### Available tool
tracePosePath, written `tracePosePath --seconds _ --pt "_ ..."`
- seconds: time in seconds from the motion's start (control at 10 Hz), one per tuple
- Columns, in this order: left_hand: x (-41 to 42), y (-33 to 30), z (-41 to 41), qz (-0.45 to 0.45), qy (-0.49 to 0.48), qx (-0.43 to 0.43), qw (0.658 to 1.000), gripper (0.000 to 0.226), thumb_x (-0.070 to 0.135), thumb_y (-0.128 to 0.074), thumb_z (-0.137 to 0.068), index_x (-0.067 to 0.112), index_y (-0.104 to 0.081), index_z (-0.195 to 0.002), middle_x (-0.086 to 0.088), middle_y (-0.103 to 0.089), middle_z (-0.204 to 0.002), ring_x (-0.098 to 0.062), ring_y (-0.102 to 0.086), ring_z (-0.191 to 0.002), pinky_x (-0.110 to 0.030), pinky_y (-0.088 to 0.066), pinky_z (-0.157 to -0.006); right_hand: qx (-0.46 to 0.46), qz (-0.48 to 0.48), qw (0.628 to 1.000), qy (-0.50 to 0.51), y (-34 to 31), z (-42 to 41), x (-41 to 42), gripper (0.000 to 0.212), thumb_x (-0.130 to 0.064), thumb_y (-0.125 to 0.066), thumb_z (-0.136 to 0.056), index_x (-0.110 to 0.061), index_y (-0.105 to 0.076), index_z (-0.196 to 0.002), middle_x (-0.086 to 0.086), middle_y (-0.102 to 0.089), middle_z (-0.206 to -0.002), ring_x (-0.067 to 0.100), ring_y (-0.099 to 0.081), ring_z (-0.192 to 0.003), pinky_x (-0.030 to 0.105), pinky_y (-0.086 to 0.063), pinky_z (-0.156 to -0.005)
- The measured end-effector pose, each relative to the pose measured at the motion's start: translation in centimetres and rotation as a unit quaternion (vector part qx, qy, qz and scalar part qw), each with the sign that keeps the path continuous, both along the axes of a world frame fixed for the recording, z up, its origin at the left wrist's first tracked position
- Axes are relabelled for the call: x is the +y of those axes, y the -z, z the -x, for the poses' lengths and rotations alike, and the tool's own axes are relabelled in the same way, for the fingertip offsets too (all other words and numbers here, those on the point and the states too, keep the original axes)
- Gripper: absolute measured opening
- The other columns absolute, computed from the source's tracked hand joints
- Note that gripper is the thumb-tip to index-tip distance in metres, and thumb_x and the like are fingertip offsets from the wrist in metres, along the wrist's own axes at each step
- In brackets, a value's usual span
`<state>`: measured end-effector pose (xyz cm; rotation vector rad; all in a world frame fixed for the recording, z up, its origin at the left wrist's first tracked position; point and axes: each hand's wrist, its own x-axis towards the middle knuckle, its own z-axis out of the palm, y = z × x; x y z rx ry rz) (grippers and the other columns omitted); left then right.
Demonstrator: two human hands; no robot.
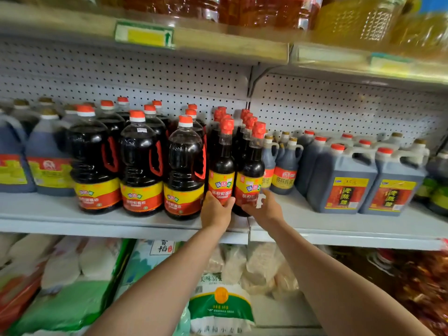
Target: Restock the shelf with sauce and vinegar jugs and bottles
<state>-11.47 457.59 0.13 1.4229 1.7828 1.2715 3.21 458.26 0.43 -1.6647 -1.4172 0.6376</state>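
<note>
Two tall dark sauce bottles with red caps stand side by side at the front of the grey shelf [339, 229]. My left hand [215, 212] grips the base of the left bottle [221, 166]. My right hand [264, 209] wraps the base of the right bottle [252, 166], thumb on its label. More bottles of the same kind stand in rows behind them. Left of them are three big round sauce jugs [140, 166] with red handles and orange caps.
Square vinegar jugs [339, 180] with red caps fill the shelf's right side, small handled bottles [286, 166] sit between. Blue-grey jugs [48, 161] stand at far left. Oil containers sit on the shelf above [218, 44]. Bags of rice and flour [218, 306] lie below.
</note>
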Motion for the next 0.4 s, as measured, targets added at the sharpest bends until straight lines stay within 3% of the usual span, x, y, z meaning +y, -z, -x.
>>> tracePosePath --seconds 0.2,0.4 --pt "-4.3 -1.4 1.5 0.017 0.010 0.046 0.999 0.064 0.042 -0.071 -0.088 0.012 -0.047 -0.140 -0.010 -0.057 -0.135 -0.029 -0.052 -0.126 -0.040 -0.045 -0.104 -0.093 0.004 0.996 0.003 -1.9 -0.6 -4.2 0.080 -0.037 -0.082 -0.081 -0.015 -0.040 -0.146 0.013 -0.061 -0.135 0.033 -0.058 -0.122 0.039 -0.047 -0.093" --pt "-11.7 -2.9 4.5 0.029 -0.005 0.164 0.986 0.066 0.032 -0.077 -0.083 0.023 -0.045 -0.141 -0.010 -0.046 -0.143 -0.034 -0.042 -0.131 -0.042 -0.045 -0.103 -0.206 -0.016 0.978 -0.024 -3.0 -0.2 -11.9 0.075 -0.031 -0.081 -0.081 -0.020 -0.042 -0.144 0.010 -0.061 -0.134 0.031 -0.057 -0.120 0.036 -0.047 -0.091"
